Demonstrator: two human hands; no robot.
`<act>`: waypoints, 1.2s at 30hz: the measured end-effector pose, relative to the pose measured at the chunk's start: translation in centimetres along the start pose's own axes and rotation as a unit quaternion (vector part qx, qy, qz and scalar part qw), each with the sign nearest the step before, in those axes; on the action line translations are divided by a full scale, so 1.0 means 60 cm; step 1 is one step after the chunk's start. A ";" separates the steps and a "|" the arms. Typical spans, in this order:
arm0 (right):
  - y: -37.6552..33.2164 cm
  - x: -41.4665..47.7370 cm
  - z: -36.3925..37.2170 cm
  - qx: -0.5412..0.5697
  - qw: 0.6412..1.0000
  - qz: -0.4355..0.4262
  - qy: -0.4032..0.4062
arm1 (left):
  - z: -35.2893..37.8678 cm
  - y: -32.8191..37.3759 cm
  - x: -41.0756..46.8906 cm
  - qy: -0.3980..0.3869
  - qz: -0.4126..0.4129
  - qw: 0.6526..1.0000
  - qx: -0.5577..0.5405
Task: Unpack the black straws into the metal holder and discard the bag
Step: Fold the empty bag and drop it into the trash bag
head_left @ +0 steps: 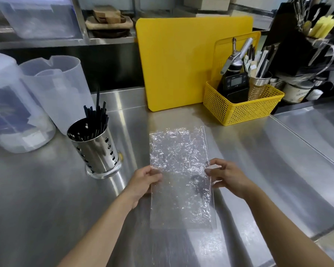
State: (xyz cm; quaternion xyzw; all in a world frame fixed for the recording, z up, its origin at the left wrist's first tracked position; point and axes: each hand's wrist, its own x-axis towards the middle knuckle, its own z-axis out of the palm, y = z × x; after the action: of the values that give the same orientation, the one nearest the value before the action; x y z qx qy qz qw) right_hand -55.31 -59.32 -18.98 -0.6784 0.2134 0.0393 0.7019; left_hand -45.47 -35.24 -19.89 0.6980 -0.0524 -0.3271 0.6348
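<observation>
A yellow cutting board (177, 60) leans behind a yellow basket (241, 108).

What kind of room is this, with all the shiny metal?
Probably a cafe or restaurant kitchen. The steel counter, the metal holder of black straws, and the yellow basket of bar tools beside a big yellow cutting board all point that way.

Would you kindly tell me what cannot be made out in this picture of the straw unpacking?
Head view only:
- Lower ends of the black straws: hidden by the metal holder wall.
- Whether the plastic bag lies on or above the counter: unclear.
- A bin: none in view.
- Contents of the shelf: blurred.
</observation>
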 end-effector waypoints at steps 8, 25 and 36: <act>0.017 -0.004 -0.010 0.075 0.997 -0.008 -0.022 | -0.019 0.000 -0.007 -0.007 0.091 0.996 0.012; 0.033 0.006 0.034 0.135 0.989 -0.054 0.016 | -0.037 -0.030 -0.024 -0.019 -0.110 0.990 -0.087; 0.024 -0.035 0.082 0.094 0.990 0.056 -0.094 | -0.058 -0.033 -0.053 0.008 -0.017 0.999 0.033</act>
State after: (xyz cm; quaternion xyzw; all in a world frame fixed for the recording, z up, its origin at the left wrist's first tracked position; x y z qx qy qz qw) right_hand -56.48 -53.98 -19.65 -0.5900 0.1866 0.1222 0.7760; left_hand -46.81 -30.32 -20.55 0.7223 -0.0458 -0.3304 0.6059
